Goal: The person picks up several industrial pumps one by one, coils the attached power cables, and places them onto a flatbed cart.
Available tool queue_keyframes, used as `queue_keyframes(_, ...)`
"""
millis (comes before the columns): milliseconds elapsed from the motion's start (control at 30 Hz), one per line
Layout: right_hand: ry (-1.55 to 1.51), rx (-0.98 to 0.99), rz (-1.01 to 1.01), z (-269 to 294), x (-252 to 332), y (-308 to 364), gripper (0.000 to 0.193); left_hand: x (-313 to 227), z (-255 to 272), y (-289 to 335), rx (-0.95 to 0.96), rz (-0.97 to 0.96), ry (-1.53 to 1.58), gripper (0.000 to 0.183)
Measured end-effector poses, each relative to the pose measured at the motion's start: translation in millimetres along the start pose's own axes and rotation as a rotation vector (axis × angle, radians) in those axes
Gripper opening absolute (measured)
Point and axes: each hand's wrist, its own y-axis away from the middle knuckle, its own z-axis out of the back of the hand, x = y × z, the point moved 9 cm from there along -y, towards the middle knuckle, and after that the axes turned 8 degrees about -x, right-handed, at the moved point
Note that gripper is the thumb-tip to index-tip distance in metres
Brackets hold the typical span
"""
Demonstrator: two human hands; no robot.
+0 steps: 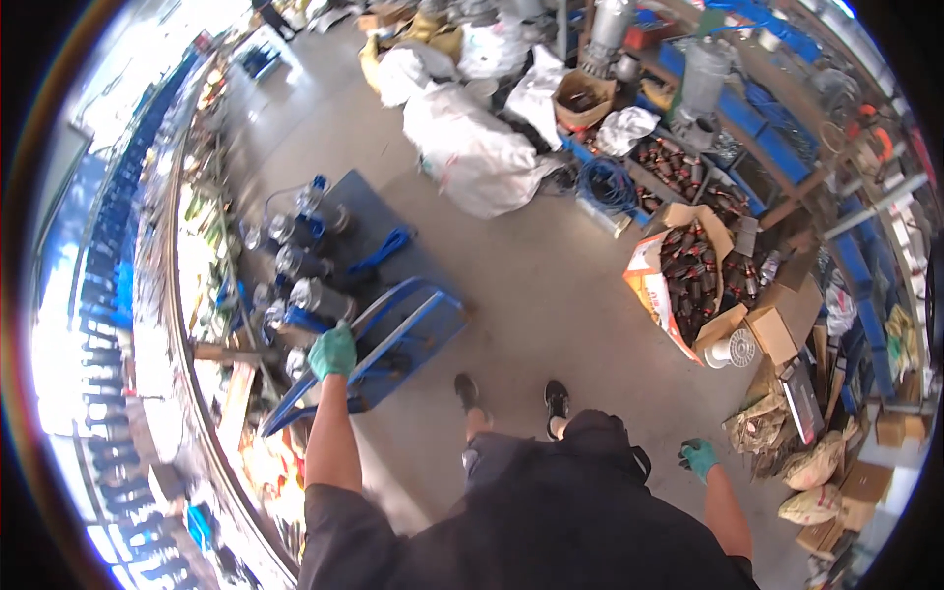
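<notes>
My left hand (pixel 333 352), in a green glove, is closed on the blue tubular handle (pixel 408 288) of a platform trolley. The trolley's flat blue deck (pixel 362 206) stretches away beyond the handle. Several grey metal cylinders with blue parts, which look like pump or motor bodies (pixel 320 298), stand along its left side. A bundled blue strap or cable (pixel 383 250) lies on the bare part of the deck. At my right side hangs my right hand (pixel 697 457), also green-gloved, with its fingers loosely apart and nothing visible in it.
White sacks (pixel 472 147) are heaped ahead. To the right stand an open carton (pixel 646 280) of dark cylindrical parts, a white flanged part (pixel 732 348), crates and bags (pixel 814 464). A cluttered bench or shelf edge (pixel 177 265) runs along the left. A person (pixel 273 18) is far off.
</notes>
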Motion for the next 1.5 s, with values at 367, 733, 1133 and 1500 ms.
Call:
queue_keyframes(367, -0.220, -0.124, -0.010, 105, -100, 2, 0.019, -123, 34, 168, -0.052, 0.128, 0.212, 0.060)
queue_keyframes(733, -0.058, 0.083, -0.215, 162, -293, -13, 0.017, -208, 85, 379, -0.009, 0.162, 0.357, 0.055)
queue_keyframes(1133, 0.765, 0.335, 0.377, 303, -72, -238, 0.022, -249, 124, 629, -0.092, 0.239, 0.336, 0.027)
queue_keyframes(1500, 0.597, 0.398, 0.565, 157, 160, -166, 0.022, -285, 146, 816, -0.132, 0.594, 0.311, 0.025)
